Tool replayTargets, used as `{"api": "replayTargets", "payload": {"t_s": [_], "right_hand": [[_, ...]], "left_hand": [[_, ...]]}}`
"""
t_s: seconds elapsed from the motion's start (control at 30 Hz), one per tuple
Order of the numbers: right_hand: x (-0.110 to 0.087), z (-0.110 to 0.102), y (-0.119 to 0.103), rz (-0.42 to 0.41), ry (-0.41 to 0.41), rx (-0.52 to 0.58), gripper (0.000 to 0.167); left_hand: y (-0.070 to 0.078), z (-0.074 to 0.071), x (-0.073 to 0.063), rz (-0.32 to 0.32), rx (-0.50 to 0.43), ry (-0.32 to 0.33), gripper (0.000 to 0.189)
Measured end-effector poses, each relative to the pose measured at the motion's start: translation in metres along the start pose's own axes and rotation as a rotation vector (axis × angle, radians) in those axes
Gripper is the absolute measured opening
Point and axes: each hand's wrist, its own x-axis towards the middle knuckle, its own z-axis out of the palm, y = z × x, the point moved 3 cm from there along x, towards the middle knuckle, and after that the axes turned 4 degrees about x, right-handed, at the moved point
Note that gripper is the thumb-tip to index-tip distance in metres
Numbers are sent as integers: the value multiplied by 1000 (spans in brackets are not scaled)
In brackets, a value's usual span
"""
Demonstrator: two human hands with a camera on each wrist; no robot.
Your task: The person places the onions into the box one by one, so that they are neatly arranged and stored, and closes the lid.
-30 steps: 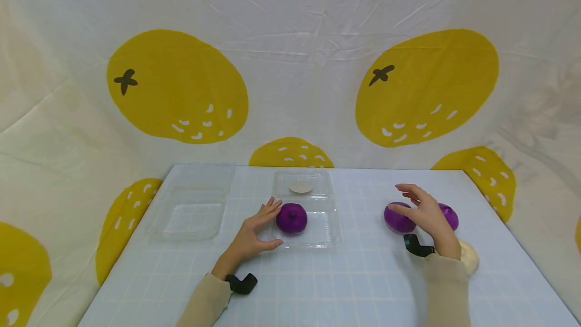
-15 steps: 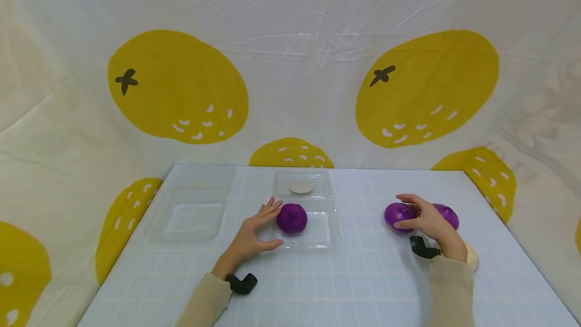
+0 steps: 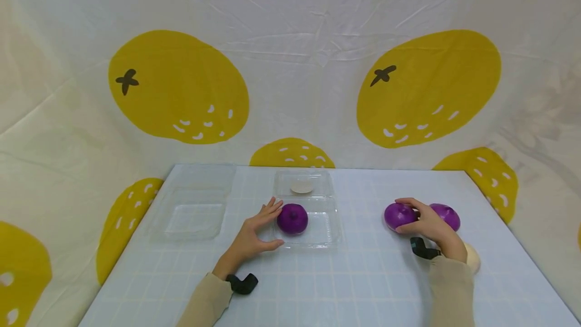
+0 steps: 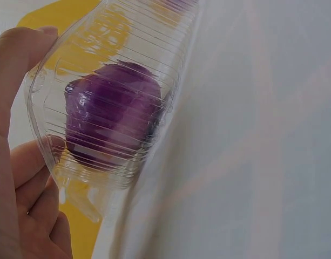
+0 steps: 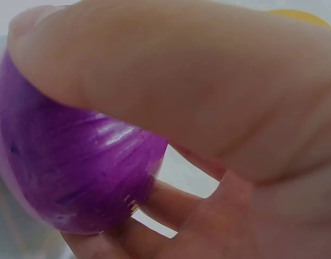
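Note:
In the head view, a purple onion (image 3: 292, 219) sits in the left part of a clear plastic clamshell box (image 3: 321, 238), its lid laid back behind it. My left hand (image 3: 248, 238) holds the box by its left end, thumb at the near corner and fingers at the rim farther back. The left wrist view shows that onion (image 4: 114, 110) through the ribbed wall. On the right, my right hand (image 3: 428, 223) grips a second purple onion (image 3: 397, 217), thumb on the near side; the right wrist view shows this onion (image 5: 73, 167) between thumb and fingers.
Another purple onion (image 3: 447, 216) lies just behind my right hand. A pale round thing (image 3: 473, 259) shows partly beside the right wrist. A second open clear box (image 3: 192, 231) stands at the table's left. A patterned cloth (image 3: 299, 74) hangs behind the table.
My right hand has lowered onto the onion and its fingers and thumb have closed round it. My left hand, the box and the onion inside it have stayed in place.

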Motion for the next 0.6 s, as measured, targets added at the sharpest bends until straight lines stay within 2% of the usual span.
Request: {"api": "replayTargets", "payload": {"t_s": [0.3,0.6], "right_hand": [[0,0,3,-14,13,16,83],[4,0,-4,-45,30,46,82]], "left_hand": [[1,1,0,14,-7,-2,72],[0,2,-1,-2,-9,-9,72]]}}
